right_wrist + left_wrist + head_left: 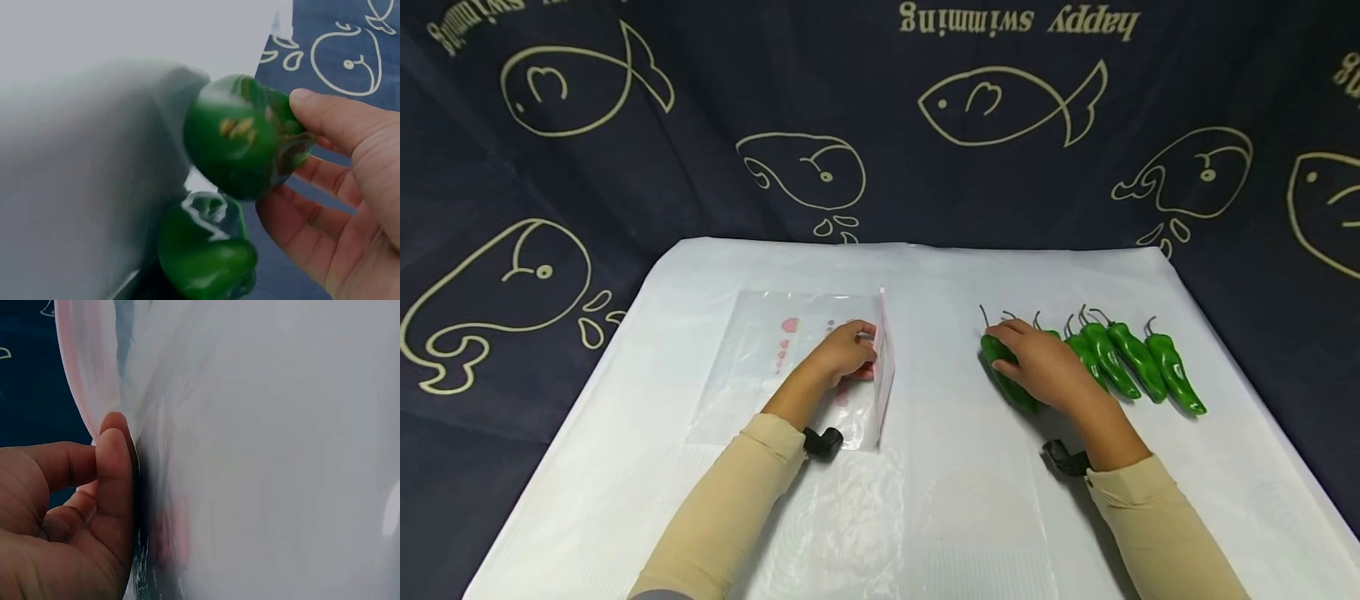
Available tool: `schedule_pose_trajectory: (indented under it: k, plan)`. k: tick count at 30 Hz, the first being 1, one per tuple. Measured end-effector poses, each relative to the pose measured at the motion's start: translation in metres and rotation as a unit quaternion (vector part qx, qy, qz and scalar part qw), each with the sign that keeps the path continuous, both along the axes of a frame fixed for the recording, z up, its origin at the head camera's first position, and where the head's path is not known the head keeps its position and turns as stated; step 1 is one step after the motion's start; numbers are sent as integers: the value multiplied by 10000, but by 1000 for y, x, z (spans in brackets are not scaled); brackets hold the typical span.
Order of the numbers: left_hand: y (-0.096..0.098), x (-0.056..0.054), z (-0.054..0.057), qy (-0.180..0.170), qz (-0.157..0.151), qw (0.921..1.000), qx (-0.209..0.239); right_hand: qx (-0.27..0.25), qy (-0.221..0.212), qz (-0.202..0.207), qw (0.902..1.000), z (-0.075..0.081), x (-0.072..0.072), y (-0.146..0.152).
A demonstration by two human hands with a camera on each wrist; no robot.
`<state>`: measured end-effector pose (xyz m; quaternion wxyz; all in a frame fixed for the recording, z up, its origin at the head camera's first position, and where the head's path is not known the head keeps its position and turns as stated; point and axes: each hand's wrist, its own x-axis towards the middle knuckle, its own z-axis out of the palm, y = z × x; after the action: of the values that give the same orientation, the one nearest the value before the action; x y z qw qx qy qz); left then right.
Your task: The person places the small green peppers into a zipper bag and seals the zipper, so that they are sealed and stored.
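Observation:
A clear plastic zip bag (737,367) with small pink prints lies on the left half of the white-covered table, its pink-edged mouth (886,367) raised on the right side. My left hand (848,354) pinches that edge between thumb and fingers; the left wrist view shows the film (262,437) spread beside the fingertips. On the right, my right hand (1047,362) grips a long green pepper (1013,390) by its sides, stem pointing away from me. Seen from its tip in the right wrist view, this pepper (231,140) sits between thumb and fingers, with another pepper (206,250) beyond.
Several more green peppers lie in a row to the right, the outermost pepper (1176,375) near the table's right side. Another clear plastic sheet (977,508) lies flat at the front. A dark cloth (880,200) with fish and whale drawings hangs behind the table.

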<state>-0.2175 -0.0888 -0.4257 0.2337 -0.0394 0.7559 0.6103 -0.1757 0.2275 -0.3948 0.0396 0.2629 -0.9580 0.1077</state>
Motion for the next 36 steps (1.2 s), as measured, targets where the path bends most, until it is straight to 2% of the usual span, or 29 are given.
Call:
schedule_pose_trajectory:
  k: [6,10,20,27,36]
  plan:
    - [-1,1,2,-160,22,9998,92,-369,-102,118,9992,4,-2,-11]
    - [0,1,2,-161,33,9998,67,-616,-155,111,9979,7,-4,-20]
    - [7,1,2,-232,95,9990,367,-1070,-195,-15,9941,11,-8,-39]
    - [12,4,1,-183,41,9988,461,-1319,-238,-55,9910,16,-12,-51]
    - [14,3,-2,-16,-41,9996,282,-1527,-357,-46,9876,19,-19,-68]
